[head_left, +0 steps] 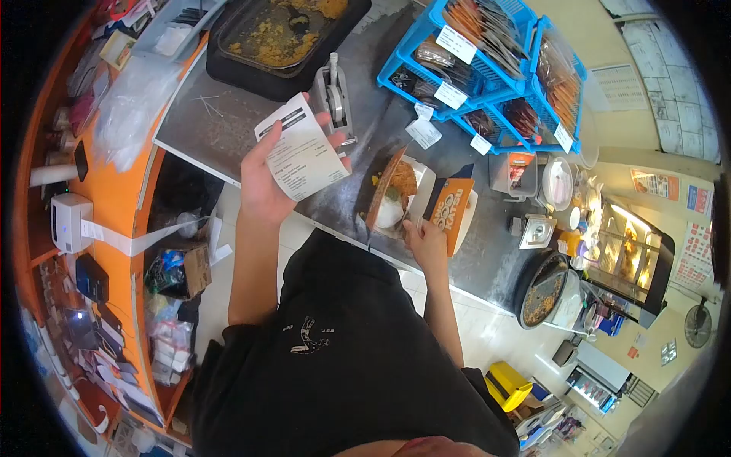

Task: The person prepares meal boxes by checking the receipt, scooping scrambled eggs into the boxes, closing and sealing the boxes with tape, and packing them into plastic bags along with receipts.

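Observation:
A printed paper receipt [304,152] is raised over the counter in my left hand [263,175], with the thumb on its front and the fingers behind. Below and to the right stands an opened orange takeaway box [451,209] with "KATSU" printed on its lid. Inside it are white rice [391,211] and a browned, crumbed piece of food [402,180]. My right hand [428,242] is closed on the near edge of this box, its fingertips partly hidden. Close beyond the receipt sits a metal tape dispenser [333,103].
Blue stacked baskets [472,84] of packets with white labels stand at the back right. A black tray [285,34] with food crumbs lies at the back left. A round black pan [542,289] is at the counter's right end. A receipt printer [72,222] trails paper on the left.

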Action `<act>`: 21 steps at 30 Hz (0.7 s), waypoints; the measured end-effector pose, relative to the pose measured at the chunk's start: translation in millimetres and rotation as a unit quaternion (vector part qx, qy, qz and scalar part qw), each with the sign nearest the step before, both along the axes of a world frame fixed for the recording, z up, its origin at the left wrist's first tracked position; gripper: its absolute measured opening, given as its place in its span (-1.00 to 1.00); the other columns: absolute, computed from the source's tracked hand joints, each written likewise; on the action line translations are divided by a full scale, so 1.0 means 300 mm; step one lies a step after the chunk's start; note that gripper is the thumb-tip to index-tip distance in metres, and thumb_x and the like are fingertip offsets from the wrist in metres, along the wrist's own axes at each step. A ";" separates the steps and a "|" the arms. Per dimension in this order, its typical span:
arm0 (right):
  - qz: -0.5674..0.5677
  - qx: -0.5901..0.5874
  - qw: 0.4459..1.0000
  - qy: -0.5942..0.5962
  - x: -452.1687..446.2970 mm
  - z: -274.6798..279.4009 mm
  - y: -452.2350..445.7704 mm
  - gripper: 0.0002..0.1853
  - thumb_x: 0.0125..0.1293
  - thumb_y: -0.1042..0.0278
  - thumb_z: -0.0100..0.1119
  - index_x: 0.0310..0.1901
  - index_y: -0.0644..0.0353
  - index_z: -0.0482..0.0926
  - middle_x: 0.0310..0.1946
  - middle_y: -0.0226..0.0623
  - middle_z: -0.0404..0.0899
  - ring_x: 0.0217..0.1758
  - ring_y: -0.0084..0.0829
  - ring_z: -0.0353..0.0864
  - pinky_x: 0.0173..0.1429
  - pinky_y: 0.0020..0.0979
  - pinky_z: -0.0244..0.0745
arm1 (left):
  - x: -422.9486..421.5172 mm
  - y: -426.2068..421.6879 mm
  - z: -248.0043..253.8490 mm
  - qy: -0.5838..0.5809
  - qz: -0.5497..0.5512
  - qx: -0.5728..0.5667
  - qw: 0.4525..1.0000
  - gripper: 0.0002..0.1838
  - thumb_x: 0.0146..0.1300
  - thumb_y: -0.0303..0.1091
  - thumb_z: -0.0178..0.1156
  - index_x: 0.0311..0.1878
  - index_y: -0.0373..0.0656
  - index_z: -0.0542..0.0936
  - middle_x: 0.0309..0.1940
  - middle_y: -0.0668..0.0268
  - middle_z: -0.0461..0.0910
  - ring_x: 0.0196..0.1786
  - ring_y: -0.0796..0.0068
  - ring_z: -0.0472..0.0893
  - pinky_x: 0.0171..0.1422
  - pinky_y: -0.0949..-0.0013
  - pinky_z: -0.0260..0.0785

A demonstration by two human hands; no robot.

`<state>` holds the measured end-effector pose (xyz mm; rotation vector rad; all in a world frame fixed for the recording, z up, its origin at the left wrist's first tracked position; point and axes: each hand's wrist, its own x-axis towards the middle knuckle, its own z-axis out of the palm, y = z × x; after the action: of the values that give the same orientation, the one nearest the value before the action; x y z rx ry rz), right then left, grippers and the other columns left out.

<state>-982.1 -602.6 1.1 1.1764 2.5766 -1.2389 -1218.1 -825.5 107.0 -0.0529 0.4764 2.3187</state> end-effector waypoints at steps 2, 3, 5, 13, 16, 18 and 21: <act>-0.008 0.008 1.000 -0.010 0.005 0.096 -0.018 -0.61 0.33 0.18 0.28 -0.50 0.34 0.48 -0.67 -0.09 0.42 -0.62 -0.22 0.46 -0.44 -0.18 0.30 | -0.005 -0.003 -0.019 -0.007 0.000 0.008 1.000 -0.38 0.49 -0.07 -0.04 0.52 -0.07 0.18 0.27 0.08 0.46 0.26 -0.04 0.52 0.31 -0.31 0.37; 0.002 0.040 0.999 -0.015 0.007 0.186 -0.026 -0.62 0.33 0.19 0.28 -0.50 0.33 0.50 -0.67 -0.09 0.44 -0.62 -0.22 0.46 -0.44 -0.19 0.31 | -0.012 -0.003 -0.032 -0.010 -0.004 0.013 1.000 -0.39 0.49 -0.06 -0.04 0.52 -0.06 0.18 0.29 0.07 0.44 0.29 -0.08 0.50 0.32 -0.32 0.36; -0.004 0.073 0.997 -0.006 0.055 0.312 -0.011 -0.65 0.34 0.21 0.26 -0.48 0.32 0.53 -0.67 -0.12 0.46 -0.63 -0.27 0.45 -0.45 -0.24 0.31 | -0.016 -0.001 -0.052 -0.003 -0.009 0.017 1.000 -0.38 0.50 -0.06 -0.06 0.53 -0.07 0.16 0.29 0.10 0.44 0.29 -0.02 0.49 0.35 -0.29 0.33; -0.182 0.036 0.982 0.028 0.379 0.470 0.230 -0.77 0.46 0.36 0.13 -0.27 0.37 0.59 -0.45 -0.33 0.67 -0.43 -0.59 0.62 -0.35 -0.47 0.60 | -0.051 0.068 -0.039 0.015 -0.073 -0.040 0.996 -0.42 0.54 -0.17 -0.12 0.55 -0.05 0.15 0.35 0.14 0.39 0.36 0.06 0.42 0.40 -0.27 0.26; -0.239 -0.005 0.969 0.065 0.409 0.347 0.287 -0.76 0.39 0.33 0.19 -0.32 0.38 0.56 -0.54 -0.27 0.57 -0.38 -0.55 0.69 -0.33 -0.39 0.57 | -0.048 0.121 -0.015 0.043 -0.108 -0.062 0.991 -0.44 0.57 -0.18 -0.14 0.57 -0.03 0.11 0.37 0.16 0.38 0.38 0.17 0.43 0.42 -0.19 0.24; -0.268 -0.066 0.957 0.086 0.397 0.279 0.306 -0.75 0.36 0.30 0.20 -0.33 0.38 0.55 -0.58 -0.15 0.56 -0.36 -0.42 0.74 -0.28 -0.29 0.55 | -0.030 0.154 -0.004 0.047 -0.117 -0.078 0.989 -0.44 0.57 -0.17 -0.14 0.56 -0.04 0.12 0.37 0.16 0.37 0.37 0.17 0.43 0.41 -0.19 0.25; -0.222 -0.030 0.970 0.092 0.387 0.146 0.335 -0.79 0.36 0.33 0.19 -0.30 0.35 0.56 -0.51 -0.04 0.63 -0.40 -0.25 0.74 -0.27 -0.25 0.56 | 0.010 0.197 0.006 0.047 -0.122 -0.082 0.988 -0.44 0.57 -0.17 -0.14 0.56 -0.04 0.13 0.37 0.15 0.37 0.37 0.17 0.43 0.41 -0.20 0.25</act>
<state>-866.1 -502.2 44.9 1.7726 2.4501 -1.5590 -1215.2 -766.3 108.8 0.0348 0.6833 2.0453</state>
